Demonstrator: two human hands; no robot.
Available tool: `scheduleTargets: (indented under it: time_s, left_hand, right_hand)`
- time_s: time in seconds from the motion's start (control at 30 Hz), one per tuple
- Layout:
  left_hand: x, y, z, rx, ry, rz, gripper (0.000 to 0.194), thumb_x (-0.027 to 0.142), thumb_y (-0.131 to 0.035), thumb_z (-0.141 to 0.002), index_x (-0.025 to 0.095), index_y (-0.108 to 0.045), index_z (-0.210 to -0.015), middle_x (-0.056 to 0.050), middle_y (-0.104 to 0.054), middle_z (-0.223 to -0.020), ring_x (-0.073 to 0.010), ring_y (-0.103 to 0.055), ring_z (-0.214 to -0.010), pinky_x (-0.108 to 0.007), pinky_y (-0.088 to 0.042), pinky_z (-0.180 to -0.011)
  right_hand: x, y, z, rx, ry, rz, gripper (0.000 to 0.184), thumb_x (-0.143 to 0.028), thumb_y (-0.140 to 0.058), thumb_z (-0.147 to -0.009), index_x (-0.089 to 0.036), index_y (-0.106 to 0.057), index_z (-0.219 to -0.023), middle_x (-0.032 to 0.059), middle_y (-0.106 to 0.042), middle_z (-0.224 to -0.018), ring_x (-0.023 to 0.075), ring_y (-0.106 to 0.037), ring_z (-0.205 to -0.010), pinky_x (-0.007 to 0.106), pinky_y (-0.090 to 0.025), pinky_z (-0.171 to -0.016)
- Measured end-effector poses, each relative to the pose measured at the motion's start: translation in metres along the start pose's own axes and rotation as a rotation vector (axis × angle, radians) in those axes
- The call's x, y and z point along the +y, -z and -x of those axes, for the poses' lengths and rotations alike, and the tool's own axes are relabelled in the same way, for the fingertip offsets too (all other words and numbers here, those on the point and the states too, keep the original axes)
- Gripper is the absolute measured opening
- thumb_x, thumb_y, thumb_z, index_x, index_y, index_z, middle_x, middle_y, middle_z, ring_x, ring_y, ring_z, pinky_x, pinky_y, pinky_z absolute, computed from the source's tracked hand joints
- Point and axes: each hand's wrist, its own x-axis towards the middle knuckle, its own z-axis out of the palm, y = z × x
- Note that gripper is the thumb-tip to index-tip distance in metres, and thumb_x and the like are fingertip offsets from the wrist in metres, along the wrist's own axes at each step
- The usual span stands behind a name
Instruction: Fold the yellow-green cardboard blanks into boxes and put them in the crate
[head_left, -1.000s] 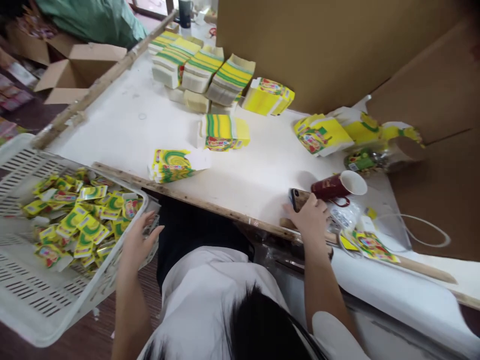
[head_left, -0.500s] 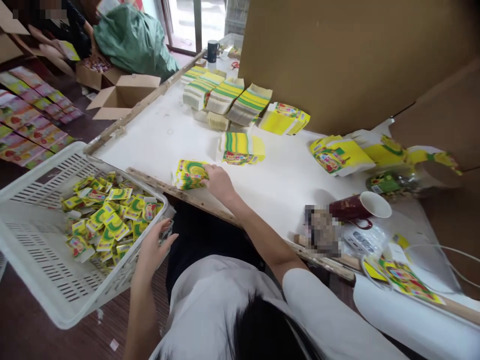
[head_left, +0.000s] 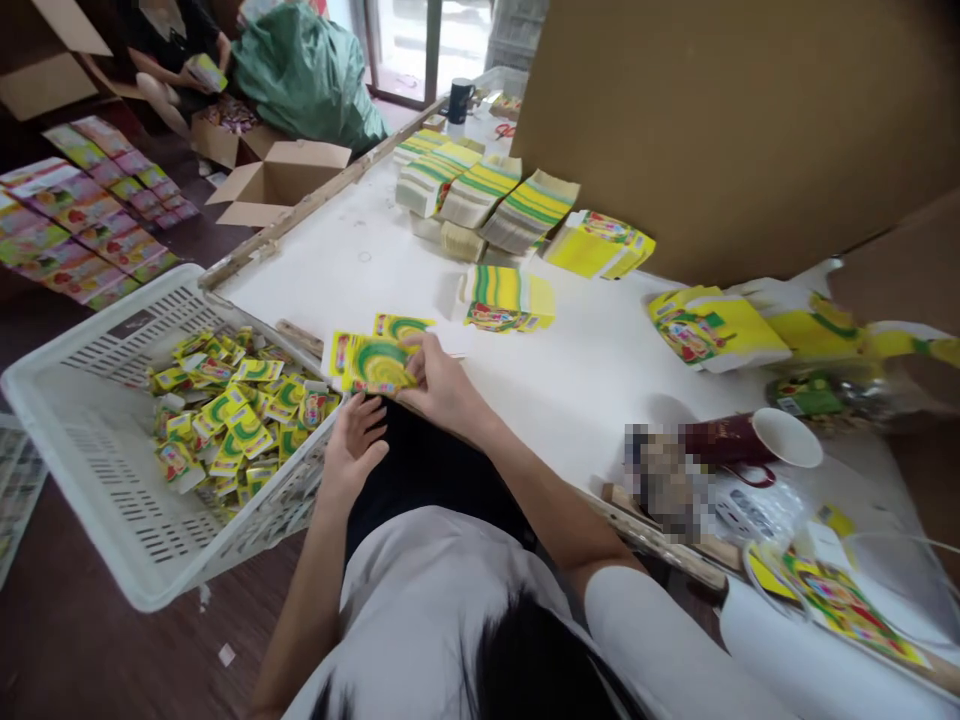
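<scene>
Over the table's front edge, my right hand [head_left: 448, 392] pinches a flat yellow-and-green printed carton [head_left: 373, 362] by its right end. Just behind it, another flat carton [head_left: 401, 325] of the same print lies on the white table [head_left: 315, 270]. My left hand [head_left: 355, 445] is below the held carton, palm up, with fingers slightly curled and thumb apart; nothing shows in it. Its fingertips come close to the carton's lower edge, and whether they touch I cannot tell. To the left, a white plastic crate [head_left: 82, 470] holds many small yellow-and-green packs [head_left: 247, 430].
Stacks of flat cartons [head_left: 480, 190] stand at the back, with a smaller stack [head_left: 506, 298] nearer. A maroon mug [head_left: 720, 440] lies tipped at right beside a clear plastic pack [head_left: 757, 510]. An open cardboard box [head_left: 281, 185] and a seated person [head_left: 176, 50] are beyond the table.
My right hand has lifted a carton from the table's edge and brought it towards me. My left hand has moved up and right from the crate's side to beneath the carton. The view has shifted.
</scene>
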Motion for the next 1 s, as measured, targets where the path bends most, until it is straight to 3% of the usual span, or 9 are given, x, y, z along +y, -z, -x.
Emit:
scheduleTargets:
  time_s: [0.1, 0.17, 0.27, 0.37, 0.53, 0.73, 0.83, 0.9, 1.0]
  left_hand:
    - [0.010, -0.023, -0.010, 0.203, -0.121, 0.339, 0.059, 0.071, -0.060, -0.080, 0.023, -0.063, -0.115, -0.011, -0.070, -0.111, -0.0263, -0.066, -0.111, -0.043, -0.054, -0.097]
    - [0.016, -0.029, -0.016, 0.305, -0.162, 0.436, 0.051, 0.071, -0.049, -0.088, 0.024, -0.063, -0.102, -0.004, -0.067, -0.093, -0.0194, -0.067, -0.095, -0.037, -0.054, -0.093]
    - [0.020, -0.026, -0.020, 0.405, -0.163, 0.512, 0.048, 0.070, -0.045, -0.090, 0.023, -0.056, -0.084, 0.001, -0.051, -0.070, -0.0115, -0.057, -0.067, -0.028, -0.054, -0.077]
    - [0.017, -0.021, -0.016, 0.450, -0.138, 0.388, 0.055, 0.075, -0.039, -0.089, 0.023, -0.053, -0.081, 0.002, -0.045, -0.067, -0.0102, -0.049, -0.058, -0.026, -0.051, -0.068]
    - [0.012, -0.018, -0.007, 0.368, -0.143, 0.289, 0.071, 0.091, -0.050, -0.070, 0.024, -0.063, -0.091, -0.005, -0.063, -0.083, -0.0189, -0.064, -0.081, -0.033, -0.055, -0.076]
    - [0.010, -0.009, -0.003, 0.521, -0.154, 0.098, 0.035, 0.055, -0.075, -0.078, 0.022, -0.067, -0.083, 0.000, -0.068, -0.077, -0.0138, -0.065, -0.074, -0.027, -0.054, -0.074]
    - [0.029, 0.000, 0.005, 0.454, -0.228, -0.057, 0.029, 0.049, -0.069, -0.086, 0.024, -0.068, -0.100, -0.005, -0.072, -0.103, -0.0183, -0.068, -0.097, -0.032, -0.055, -0.089]
    - [0.048, 0.006, 0.013, 0.415, -0.350, -0.266, 0.043, 0.047, -0.069, -0.087, 0.027, -0.060, -0.123, -0.008, -0.064, -0.130, -0.0233, -0.059, -0.125, -0.040, -0.047, -0.107]
    - [0.068, 0.010, 0.018, 0.258, -0.397, -0.659, 0.086, 0.049, -0.085, -0.069, 0.025, -0.046, -0.142, -0.013, -0.048, -0.150, -0.0332, -0.040, -0.144, -0.050, -0.031, -0.120]
  right_hand:
    - [-0.010, -0.025, 0.030, -0.217, 0.024, -0.277, 0.054, -0.016, -0.072, -0.073, -0.022, -0.047, -0.121, -0.0041, -0.055, -0.085, 0.0127, -0.056, -0.069, 0.027, -0.049, -0.065]
    - [-0.012, -0.042, 0.047, -0.215, -0.008, -0.438, 0.048, -0.023, -0.074, -0.077, -0.023, -0.051, -0.119, -0.0017, -0.058, -0.088, 0.0136, -0.058, -0.073, 0.027, -0.051, -0.066]
    - [-0.012, -0.062, 0.063, -0.198, -0.033, -0.431, 0.050, -0.032, -0.079, -0.077, -0.023, -0.058, -0.121, 0.0053, -0.064, -0.103, 0.0180, -0.062, -0.088, 0.031, -0.054, -0.074]
    - [-0.011, -0.069, 0.066, -0.207, -0.045, -0.339, 0.048, -0.034, -0.079, -0.077, -0.023, -0.063, -0.121, 0.0072, -0.068, -0.107, 0.0195, -0.062, -0.086, 0.033, -0.055, -0.073]
    - [-0.005, -0.051, 0.054, -0.080, -0.042, -0.330, 0.034, -0.026, -0.072, -0.081, -0.023, -0.071, -0.114, 0.0052, -0.074, -0.101, 0.0183, -0.063, -0.076, 0.033, -0.053, -0.070]
    - [-0.007, -0.025, 0.052, -0.024, -0.003, -0.282, 0.018, -0.026, -0.063, -0.089, -0.028, -0.078, -0.097, 0.0020, -0.079, -0.094, 0.0225, -0.070, -0.082, 0.037, -0.056, -0.077]
    - [-0.002, -0.015, 0.053, 0.086, 0.077, -0.092, 0.019, -0.027, -0.062, -0.091, -0.030, -0.078, -0.100, 0.0025, -0.079, -0.095, 0.0240, -0.070, -0.086, 0.040, -0.055, -0.081]
    - [0.001, -0.008, 0.053, 0.158, 0.150, 0.114, 0.021, -0.025, -0.059, -0.094, -0.031, -0.078, -0.101, 0.0033, -0.079, -0.096, 0.0249, -0.068, -0.089, 0.043, -0.052, -0.086]
    - [0.000, -0.004, 0.055, 0.111, 0.292, 0.293, 0.027, -0.020, -0.054, -0.097, -0.032, -0.077, -0.103, 0.0029, -0.079, -0.096, 0.0235, -0.065, -0.094, 0.046, -0.046, -0.097]
